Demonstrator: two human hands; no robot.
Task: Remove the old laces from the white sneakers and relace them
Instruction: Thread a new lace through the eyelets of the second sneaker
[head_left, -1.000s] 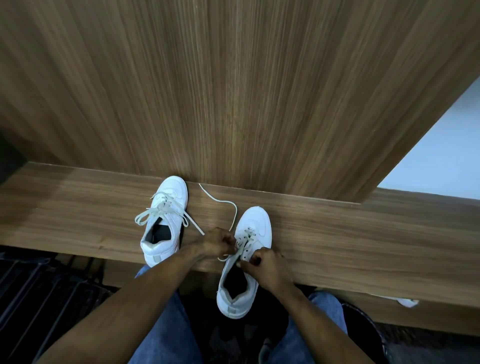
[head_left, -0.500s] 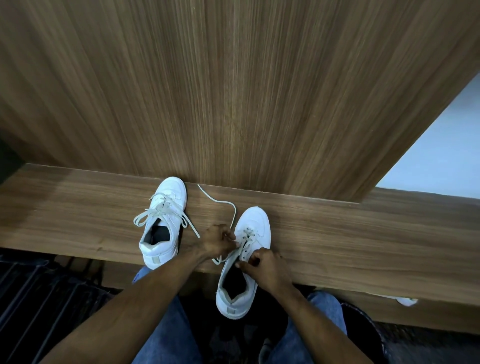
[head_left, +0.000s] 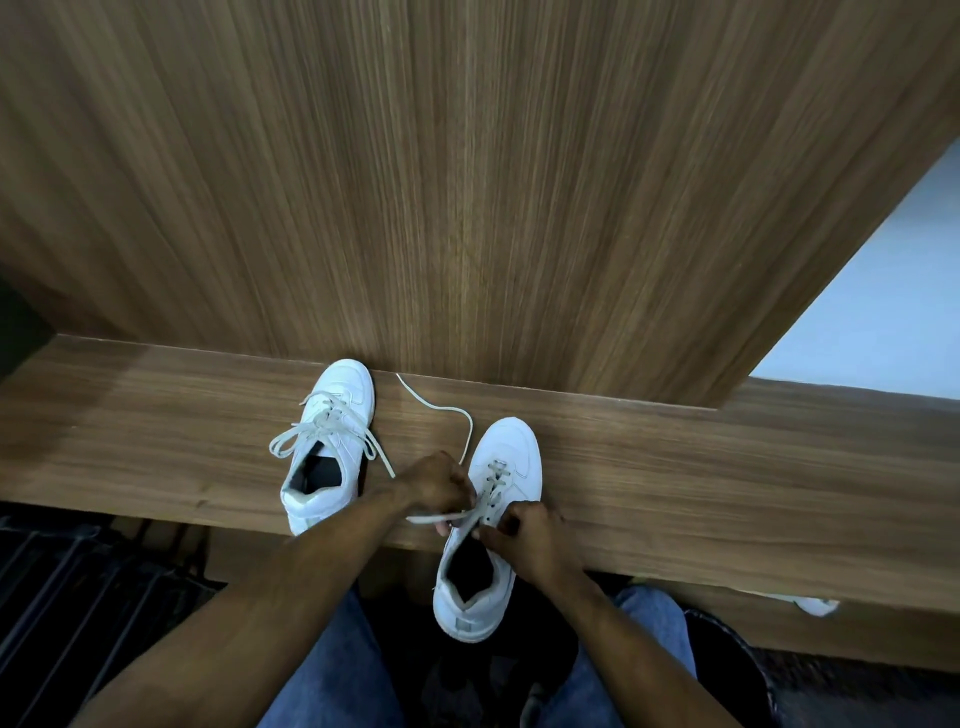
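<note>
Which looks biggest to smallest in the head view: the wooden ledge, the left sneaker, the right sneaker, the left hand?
1. wooden ledge
2. right sneaker and left sneaker: unsure, the right one lies nearer the camera, so it only looks larger
3. left hand

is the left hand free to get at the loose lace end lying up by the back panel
Probably not right now: the left hand is pinching the lace at the right sneaker. The lace end itself lies unobstructed on the shelf.
</note>
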